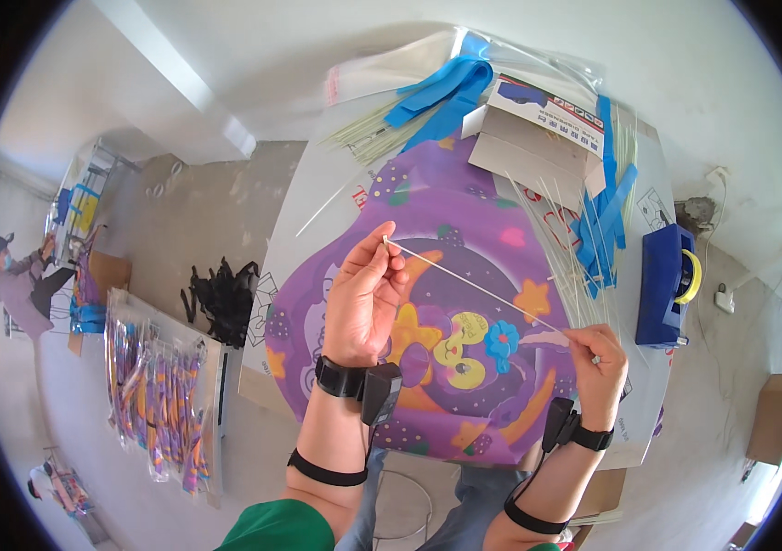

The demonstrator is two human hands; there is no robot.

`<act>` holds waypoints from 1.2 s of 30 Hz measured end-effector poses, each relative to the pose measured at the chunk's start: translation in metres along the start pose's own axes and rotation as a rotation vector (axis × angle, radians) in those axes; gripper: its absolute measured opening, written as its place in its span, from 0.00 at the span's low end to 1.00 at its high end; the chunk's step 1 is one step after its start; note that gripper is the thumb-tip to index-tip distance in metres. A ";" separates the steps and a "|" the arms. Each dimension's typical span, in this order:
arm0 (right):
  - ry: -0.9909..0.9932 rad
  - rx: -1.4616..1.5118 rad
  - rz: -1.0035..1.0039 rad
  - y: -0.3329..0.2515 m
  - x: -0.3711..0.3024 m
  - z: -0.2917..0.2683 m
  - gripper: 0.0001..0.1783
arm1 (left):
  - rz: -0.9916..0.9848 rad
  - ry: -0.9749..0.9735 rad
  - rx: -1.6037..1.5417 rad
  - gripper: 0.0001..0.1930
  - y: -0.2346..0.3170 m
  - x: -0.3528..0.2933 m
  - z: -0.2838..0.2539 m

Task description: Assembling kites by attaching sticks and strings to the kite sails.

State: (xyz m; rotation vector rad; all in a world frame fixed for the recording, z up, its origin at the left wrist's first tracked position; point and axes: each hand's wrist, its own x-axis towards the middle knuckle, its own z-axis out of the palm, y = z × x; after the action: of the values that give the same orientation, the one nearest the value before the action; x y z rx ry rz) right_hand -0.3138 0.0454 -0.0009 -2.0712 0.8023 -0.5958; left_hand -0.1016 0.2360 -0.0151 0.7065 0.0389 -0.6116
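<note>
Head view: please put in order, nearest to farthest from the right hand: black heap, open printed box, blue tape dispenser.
From the right hand:
1. Blue tape dispenser, farther right
2. Open printed box, ahead
3. Black heap, far left

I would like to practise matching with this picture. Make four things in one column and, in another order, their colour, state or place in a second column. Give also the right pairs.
Things
1. thin stick
2. box
3. tape dispenser
4. printed sheet

Descriptions
A. blue, right of the box
B. purple, with orange stars
C. held between the left hand and the right hand
D. cardboard, standing open

Right pairs: 1-C; 2-D; 3-A; 4-B
</note>
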 end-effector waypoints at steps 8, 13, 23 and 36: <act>0.006 -0.012 -0.016 0.001 0.001 0.002 0.07 | 0.047 0.012 0.125 0.14 0.002 0.000 0.001; 0.010 0.001 -0.013 0.001 0.000 0.001 0.07 | 0.058 -0.004 0.148 0.13 0.001 0.001 -0.001; 0.068 -0.067 -0.025 0.003 -0.002 -0.002 0.09 | 0.158 -0.036 0.375 0.13 0.002 0.001 -0.001; 0.170 -0.234 -0.163 -0.005 -0.001 -0.007 0.10 | 0.354 0.011 0.781 0.12 0.002 -0.001 0.002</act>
State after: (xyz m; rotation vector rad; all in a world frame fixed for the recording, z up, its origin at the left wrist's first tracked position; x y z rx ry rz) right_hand -0.3171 0.0447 0.0066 -2.3388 0.8380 -0.8092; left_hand -0.1013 0.2363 -0.0118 1.4350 -0.3260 -0.2639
